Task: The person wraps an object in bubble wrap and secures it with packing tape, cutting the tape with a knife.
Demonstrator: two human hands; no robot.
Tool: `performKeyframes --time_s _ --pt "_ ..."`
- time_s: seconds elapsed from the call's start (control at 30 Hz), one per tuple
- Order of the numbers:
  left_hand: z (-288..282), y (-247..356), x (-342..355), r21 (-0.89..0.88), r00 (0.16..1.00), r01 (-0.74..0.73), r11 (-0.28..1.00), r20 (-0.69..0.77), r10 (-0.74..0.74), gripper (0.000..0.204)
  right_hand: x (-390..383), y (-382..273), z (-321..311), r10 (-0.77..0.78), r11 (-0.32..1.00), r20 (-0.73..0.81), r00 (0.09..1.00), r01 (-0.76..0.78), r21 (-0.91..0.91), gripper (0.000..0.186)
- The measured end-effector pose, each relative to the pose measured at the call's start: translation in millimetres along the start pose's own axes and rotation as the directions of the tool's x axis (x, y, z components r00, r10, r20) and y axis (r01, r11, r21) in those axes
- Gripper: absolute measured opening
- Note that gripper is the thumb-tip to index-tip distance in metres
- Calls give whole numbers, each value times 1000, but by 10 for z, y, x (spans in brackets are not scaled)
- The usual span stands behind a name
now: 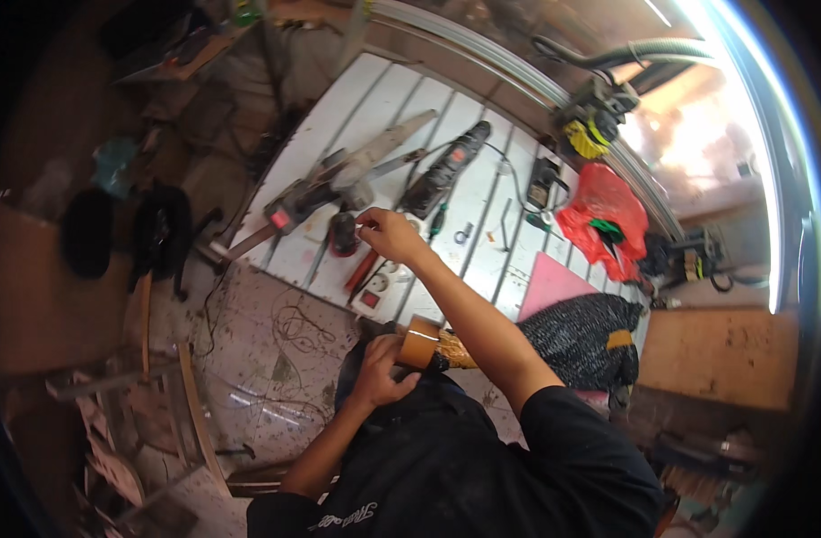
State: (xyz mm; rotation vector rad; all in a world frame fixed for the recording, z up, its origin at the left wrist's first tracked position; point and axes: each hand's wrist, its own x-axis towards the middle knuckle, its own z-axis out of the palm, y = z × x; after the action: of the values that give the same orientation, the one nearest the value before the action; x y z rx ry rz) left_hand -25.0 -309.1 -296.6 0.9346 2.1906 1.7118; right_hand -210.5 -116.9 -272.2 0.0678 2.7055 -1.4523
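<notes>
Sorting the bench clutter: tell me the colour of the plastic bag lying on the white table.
The plastic bag is red; head view shows it.

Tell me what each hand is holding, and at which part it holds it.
The left hand grips the roll of brown tape at its outer rim. The right hand pinches something small above the white workbench; what it is cannot be told.

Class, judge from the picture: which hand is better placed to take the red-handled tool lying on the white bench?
Probably the right hand: it is stretched over the white bench, close to the red-handled tool. The left hand is low, by the brown tape roll.
</notes>
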Motion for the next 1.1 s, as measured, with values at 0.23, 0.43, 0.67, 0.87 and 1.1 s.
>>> performKeyframes --time_s 0.23,0.43,0.67,0.87,1.1 --pt "-7 -37 39 -8 994 12 1000 111 -11 44 -1476 1140 -969 378 926 -462 802 -334 176 23" --pt "38 0 18 131 995 95 987 -27 -92 50 -2506 1595 -1662 530 821 -636 561 -527 220 27" --pt "216 -764 -524 -465 819 516 719 21 -574 76 -3012 1495 -1511 380 755 -319 868 -490 -435 24" --pt "314 -304 -252 -693 754 571 441 229 -616 69 -3580 1557 -2311 120 949 -830 545 -309 -66 14" --pt "299 -294 -245 -776 772 506 376 213 -599 89 -5644 2801 -3809 84 562 -970 -227 -793 234 24"
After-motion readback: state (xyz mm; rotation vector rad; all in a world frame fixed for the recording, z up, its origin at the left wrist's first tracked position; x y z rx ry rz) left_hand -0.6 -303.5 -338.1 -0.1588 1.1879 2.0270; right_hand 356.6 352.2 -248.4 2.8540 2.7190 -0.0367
